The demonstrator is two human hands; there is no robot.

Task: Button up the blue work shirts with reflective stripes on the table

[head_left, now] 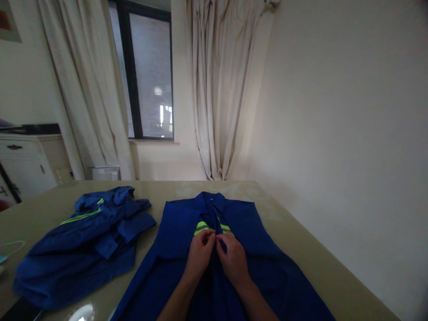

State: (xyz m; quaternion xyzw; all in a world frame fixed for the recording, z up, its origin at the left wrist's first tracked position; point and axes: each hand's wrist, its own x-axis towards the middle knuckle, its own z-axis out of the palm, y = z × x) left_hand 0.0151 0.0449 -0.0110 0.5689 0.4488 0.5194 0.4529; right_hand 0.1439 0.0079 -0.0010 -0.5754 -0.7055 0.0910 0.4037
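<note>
Blue work shirt [264, 249] lies flat, front up, on the worktop [321, 258], collar [209, 197] pointing toward the far edge. Left hand [199, 255] and right hand [234, 259] meet at the centre front opening, just below the yellow-green reflective stripes [201, 228]. The fingers of both hands are pinched on the shirt's front edges and the two hands touch. A second blue shirt [87, 243] lies crumpled to the left, just beside the first. A white cable [12, 246] sits at the worktop's left edge. Pale curtains [217, 89] flank a dark window [150, 76] beyond.
</note>
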